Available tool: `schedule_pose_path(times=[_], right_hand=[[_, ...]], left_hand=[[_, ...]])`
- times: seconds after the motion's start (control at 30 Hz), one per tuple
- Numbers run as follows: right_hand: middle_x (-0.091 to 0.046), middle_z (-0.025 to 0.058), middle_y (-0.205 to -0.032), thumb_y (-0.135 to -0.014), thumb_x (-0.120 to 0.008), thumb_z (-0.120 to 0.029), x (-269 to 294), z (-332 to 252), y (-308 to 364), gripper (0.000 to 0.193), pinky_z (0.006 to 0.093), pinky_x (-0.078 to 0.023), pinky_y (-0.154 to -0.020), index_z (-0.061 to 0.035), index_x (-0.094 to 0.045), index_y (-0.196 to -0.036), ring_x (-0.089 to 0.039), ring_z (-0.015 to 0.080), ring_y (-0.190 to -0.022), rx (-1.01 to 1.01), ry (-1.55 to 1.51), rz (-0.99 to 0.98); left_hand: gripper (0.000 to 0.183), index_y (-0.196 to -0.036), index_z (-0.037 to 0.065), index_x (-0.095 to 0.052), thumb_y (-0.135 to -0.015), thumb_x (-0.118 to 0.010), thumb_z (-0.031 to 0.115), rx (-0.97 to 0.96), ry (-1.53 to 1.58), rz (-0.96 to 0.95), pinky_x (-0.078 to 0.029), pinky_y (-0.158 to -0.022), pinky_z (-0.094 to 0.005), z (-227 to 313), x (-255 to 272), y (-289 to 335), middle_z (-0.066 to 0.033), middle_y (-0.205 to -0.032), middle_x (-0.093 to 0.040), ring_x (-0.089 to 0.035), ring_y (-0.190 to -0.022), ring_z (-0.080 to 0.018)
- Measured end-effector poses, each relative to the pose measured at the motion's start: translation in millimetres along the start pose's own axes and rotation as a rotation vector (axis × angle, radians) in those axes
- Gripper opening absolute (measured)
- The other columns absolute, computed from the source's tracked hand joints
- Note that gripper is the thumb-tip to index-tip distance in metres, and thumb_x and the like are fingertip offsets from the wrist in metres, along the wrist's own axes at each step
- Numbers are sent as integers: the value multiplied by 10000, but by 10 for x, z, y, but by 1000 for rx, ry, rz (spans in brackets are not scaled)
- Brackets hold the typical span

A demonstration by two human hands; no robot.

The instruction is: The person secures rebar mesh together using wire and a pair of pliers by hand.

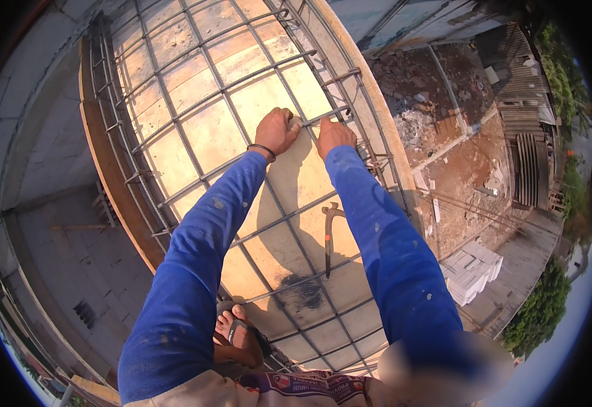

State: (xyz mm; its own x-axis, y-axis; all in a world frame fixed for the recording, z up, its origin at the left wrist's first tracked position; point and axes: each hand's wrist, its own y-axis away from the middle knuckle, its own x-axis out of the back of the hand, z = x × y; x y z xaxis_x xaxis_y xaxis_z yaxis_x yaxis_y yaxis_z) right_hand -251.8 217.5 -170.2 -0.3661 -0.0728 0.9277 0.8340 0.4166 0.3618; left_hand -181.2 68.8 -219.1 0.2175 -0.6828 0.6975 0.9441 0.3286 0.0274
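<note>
Head view looks down on a dirt yard [465, 169] far below, past the right edge. Up high is one long yellow deck [214, 136]. Over it lies one big grid of steel bars [224, 89], crossing to make many squares with open gaps. Two long wooden boards stand at its sides, the left board [109, 166] and the right board [377, 102], like the walls of a tray with the bars inside. Past both boards the ground drops away. One stack of white blocks [471, 271] sits low on the right. Two blue sleeves reach forward over the grid, with lots of deck ahead of them. One hooked tool [328, 237] with an orange mark lies on the grid between the arms. One foot [245, 339] in a sandal shows by the deck's near left part. Two bare hands are close together at a bar crossing, near the right edge. The left hand [279, 132] has bent fingers, and the right hand [336, 138] has curled fingers by the same bar. I can't tell if either one grips it. One dark band [263, 149] is on the left wrist.
</note>
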Motion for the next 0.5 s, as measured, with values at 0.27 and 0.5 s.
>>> schedule_pose_path(times=[0.27, 0.5], right_hand=[[-715, 198, -1021, -971, -461, -140, -2, 5, 7, 263, 452, -536, -879, -22, -625, -1139, -687, 353, -1020, 46, 1, -7], [-717, 200, -1013, -973, -461, -140, -11, 19, -11, 262, 459, -540, -877, -30, -629, -1142, -696, 348, -1001, 25, 25, -33]], left_hand=[[323, -942, -30, -675, -841, -686, 277, 175, 45, 40, -527, -794, -469, 49, -100, -136, -251, -890, -686, -668, -861, -415], [223, -914, -10, -645, -867, -620, 206, 129, -44, -20, -523, -781, -481, 86, -145, -201, -228, -888, -682, -665, -859, -401]])
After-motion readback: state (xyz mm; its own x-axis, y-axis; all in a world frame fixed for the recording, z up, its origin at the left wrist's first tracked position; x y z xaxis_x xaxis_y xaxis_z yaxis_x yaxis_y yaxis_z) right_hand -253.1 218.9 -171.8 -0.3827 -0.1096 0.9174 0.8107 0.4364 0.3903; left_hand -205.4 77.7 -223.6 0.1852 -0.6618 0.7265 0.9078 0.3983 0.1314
